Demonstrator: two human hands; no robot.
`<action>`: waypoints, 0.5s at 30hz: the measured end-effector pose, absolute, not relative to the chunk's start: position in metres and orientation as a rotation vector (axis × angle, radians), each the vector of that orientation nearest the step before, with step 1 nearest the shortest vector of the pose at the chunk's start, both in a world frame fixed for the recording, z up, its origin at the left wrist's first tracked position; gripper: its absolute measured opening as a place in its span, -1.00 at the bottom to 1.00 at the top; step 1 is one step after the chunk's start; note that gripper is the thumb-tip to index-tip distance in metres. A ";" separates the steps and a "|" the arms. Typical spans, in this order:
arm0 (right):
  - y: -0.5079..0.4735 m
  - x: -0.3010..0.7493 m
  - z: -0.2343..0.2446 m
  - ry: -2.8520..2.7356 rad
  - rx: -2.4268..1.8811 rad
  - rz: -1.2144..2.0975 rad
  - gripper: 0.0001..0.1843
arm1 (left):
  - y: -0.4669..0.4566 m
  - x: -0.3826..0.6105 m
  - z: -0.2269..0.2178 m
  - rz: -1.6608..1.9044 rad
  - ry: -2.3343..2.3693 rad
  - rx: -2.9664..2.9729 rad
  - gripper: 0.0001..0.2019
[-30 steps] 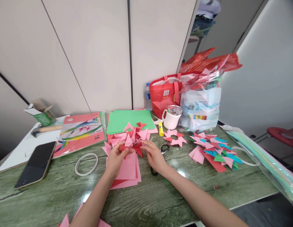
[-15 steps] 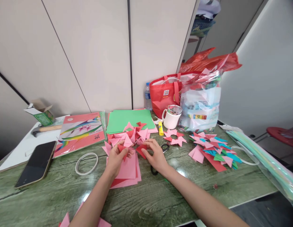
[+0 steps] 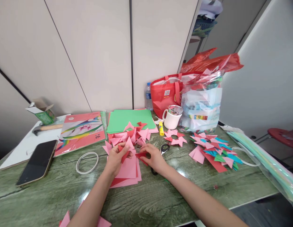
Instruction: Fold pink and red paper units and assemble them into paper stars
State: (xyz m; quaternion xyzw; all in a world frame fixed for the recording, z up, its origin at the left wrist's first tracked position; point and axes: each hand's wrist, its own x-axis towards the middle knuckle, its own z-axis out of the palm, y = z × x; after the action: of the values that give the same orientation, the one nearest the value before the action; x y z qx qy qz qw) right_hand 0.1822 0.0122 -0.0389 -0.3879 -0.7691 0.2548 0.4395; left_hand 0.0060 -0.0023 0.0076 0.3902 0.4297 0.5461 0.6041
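Green counter (image 3: 141, 205): left grip (image 3: 115, 160) pinches folded red paper (image 3: 123, 154), right grip (image 3: 156, 158) a second red piece (image 3: 142, 158), probably lightly against crushing; pink sheets (image 3: 127, 169) close, likely for reach.

Paper squares (image 3: 127, 170) before folded pieces (image 3: 143, 133), ring (image 3: 85, 172) and phone (image 3: 36, 163) to the left, scissors (image 3: 162, 152) right, mug (image 3: 171, 121) before bag (image 3: 164, 102)

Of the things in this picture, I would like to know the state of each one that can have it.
Left hand, pinching a folded red piece
Right hand, pinching another red piece
Pink squares, flat, stacked
Green sheet, flat
Phone, lying flat, screen dark
Small box, open
Hammer, lying down
Water bottle, upright, capped
White mug, upright
Red bag, standing
Scissors, partly hidden; blade position unclear
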 end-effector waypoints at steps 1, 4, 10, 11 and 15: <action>0.012 0.182 -0.039 -1.911 -0.971 0.635 -0.89 | -0.003 0.006 0.008 1.257 0.962 0.905 -0.73; 0.011 0.182 -0.039 -1.851 -0.998 0.695 -0.95 | -0.004 0.004 0.010 1.225 0.863 0.890 -0.71; 0.009 0.180 -0.037 -1.722 -1.067 0.678 -0.89 | -0.007 0.005 0.012 1.136 0.810 0.871 -0.64; 0.009 0.180 -0.036 -1.691 -1.070 0.702 -0.88 | -0.007 0.005 0.012 1.128 0.812 0.873 -0.65; 0.012 0.178 -0.032 -1.559 -0.965 0.916 -0.90 | -0.009 0.007 0.013 1.143 0.810 0.879 -0.66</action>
State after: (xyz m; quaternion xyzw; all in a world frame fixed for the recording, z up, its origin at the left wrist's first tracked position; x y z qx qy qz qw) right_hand 0.1778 0.0116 -0.0318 -0.4024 -0.6500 0.3820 0.5193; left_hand 0.0074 -0.0087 0.0134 0.3909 0.3602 0.5086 0.6773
